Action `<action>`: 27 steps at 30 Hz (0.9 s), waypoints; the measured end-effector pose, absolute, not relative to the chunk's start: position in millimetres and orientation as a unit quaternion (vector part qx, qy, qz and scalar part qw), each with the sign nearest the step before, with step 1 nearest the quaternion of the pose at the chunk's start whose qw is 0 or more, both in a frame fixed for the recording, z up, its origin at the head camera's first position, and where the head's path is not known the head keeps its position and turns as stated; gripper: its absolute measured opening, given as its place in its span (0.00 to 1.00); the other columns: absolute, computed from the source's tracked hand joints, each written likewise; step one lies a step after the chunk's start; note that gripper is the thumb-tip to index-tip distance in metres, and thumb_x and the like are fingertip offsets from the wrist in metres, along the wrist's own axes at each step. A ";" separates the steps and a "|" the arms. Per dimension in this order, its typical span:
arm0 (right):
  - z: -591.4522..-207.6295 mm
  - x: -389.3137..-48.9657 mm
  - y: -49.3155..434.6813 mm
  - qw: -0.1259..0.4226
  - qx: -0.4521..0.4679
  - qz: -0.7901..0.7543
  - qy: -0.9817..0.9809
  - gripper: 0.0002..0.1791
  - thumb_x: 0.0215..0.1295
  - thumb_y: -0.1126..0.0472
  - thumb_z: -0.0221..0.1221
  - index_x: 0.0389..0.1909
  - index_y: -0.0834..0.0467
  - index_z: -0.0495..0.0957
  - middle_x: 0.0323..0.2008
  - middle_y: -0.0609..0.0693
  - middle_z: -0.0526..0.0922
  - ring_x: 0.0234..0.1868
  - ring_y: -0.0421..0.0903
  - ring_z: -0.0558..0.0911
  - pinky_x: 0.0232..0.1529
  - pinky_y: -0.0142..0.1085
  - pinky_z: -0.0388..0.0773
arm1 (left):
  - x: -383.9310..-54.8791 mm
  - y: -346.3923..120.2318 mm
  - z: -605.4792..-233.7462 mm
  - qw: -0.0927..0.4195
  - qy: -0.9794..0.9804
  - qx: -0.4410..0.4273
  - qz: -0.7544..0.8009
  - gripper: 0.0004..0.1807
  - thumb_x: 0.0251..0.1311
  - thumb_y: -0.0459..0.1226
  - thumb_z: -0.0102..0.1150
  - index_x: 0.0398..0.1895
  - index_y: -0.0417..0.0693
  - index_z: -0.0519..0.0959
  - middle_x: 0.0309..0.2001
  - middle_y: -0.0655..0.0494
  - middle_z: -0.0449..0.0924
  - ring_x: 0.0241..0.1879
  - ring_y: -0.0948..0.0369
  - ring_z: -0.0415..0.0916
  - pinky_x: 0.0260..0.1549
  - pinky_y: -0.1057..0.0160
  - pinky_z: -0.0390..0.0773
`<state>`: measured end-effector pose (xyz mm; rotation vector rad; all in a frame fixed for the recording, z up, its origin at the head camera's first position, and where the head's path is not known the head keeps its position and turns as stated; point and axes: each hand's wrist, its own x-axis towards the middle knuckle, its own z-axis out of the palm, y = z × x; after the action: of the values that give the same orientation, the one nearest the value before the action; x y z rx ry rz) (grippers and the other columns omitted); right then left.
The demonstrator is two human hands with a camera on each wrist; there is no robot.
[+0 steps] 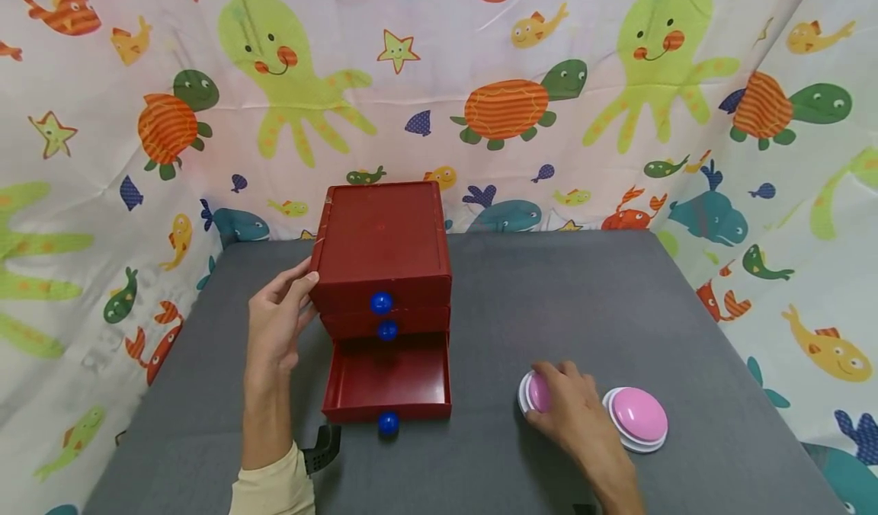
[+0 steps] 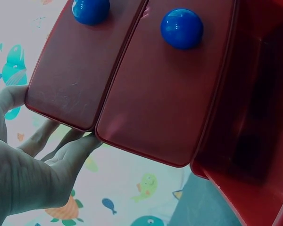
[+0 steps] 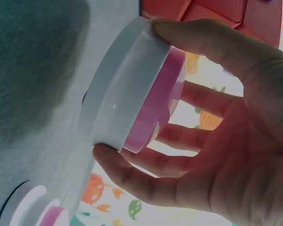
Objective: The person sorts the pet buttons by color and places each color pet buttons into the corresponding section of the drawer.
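A red drawer cabinet [image 1: 380,229] with round blue knobs stands in the middle of the head view. Its bottom drawer [image 1: 389,374] is pulled out, and the two above are pushed in. My left hand [image 1: 274,324] grips the cabinet's upper left side, with the thumb at the front corner. On the right, my right hand [image 1: 576,412] holds a round white push button with a pink top [image 3: 118,89], its fingers and thumb around the white rim. Beside that hand lies a second pink and white button [image 1: 639,414], pink side up.
Grey cloth [image 1: 549,294] covers the table. A white curtain [image 1: 425,103] printed with sea animals rises behind it and along both sides. A dark strap [image 1: 322,449] shows at my left wrist.
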<state>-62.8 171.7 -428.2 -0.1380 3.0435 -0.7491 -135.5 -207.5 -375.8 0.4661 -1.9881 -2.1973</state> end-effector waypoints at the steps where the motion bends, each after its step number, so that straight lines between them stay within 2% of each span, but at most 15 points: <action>1: -427.1 -63.4 168.7 -0.005 -0.049 -0.236 0.971 0.33 0.44 0.61 0.77 0.56 0.59 0.82 0.45 0.62 0.82 0.43 0.63 0.79 0.43 0.56 0.81 | -135.6 -207.4 -375.7 0.072 -0.662 0.155 -0.730 0.27 0.71 0.49 0.63 0.71 0.57 0.78 0.73 0.51 0.74 0.68 0.53 0.79 0.61 0.58 0.80; 10: -411.6 -66.3 140.2 -0.029 -0.080 -0.227 0.970 0.32 0.47 0.61 0.77 0.57 0.57 0.82 0.47 0.61 0.82 0.48 0.62 0.79 0.39 0.54 0.85 | -135.6 -206.9 -375.3 0.068 -0.661 0.154 -0.731 0.27 0.72 0.49 0.63 0.72 0.56 0.77 0.73 0.51 0.73 0.68 0.53 0.79 0.60 0.60 0.80; 21: -403.5 -71.5 103.9 -0.052 -0.118 -0.232 0.964 0.32 0.49 0.59 0.77 0.59 0.55 0.81 0.50 0.60 0.82 0.52 0.62 0.79 0.44 0.55 0.85 | -136.0 -206.8 -375.8 0.073 -0.666 0.154 -0.726 0.27 0.72 0.48 0.63 0.72 0.56 0.77 0.75 0.50 0.73 0.70 0.49 0.76 0.62 0.56 0.79; 27: -399.9 -72.9 84.8 -0.031 -0.131 -0.242 0.961 0.34 0.48 0.57 0.78 0.59 0.55 0.81 0.52 0.59 0.82 0.54 0.60 0.78 0.47 0.54 0.86 | -136.0 -207.1 -376.1 0.074 -0.667 0.151 -0.726 0.27 0.72 0.48 0.62 0.72 0.56 0.77 0.74 0.50 0.73 0.70 0.49 0.76 0.63 0.55 0.79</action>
<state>-72.9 84.8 -399.9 -0.4208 3.0804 -0.7744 -136.0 -207.1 -376.1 0.4526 -2.0017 -2.1797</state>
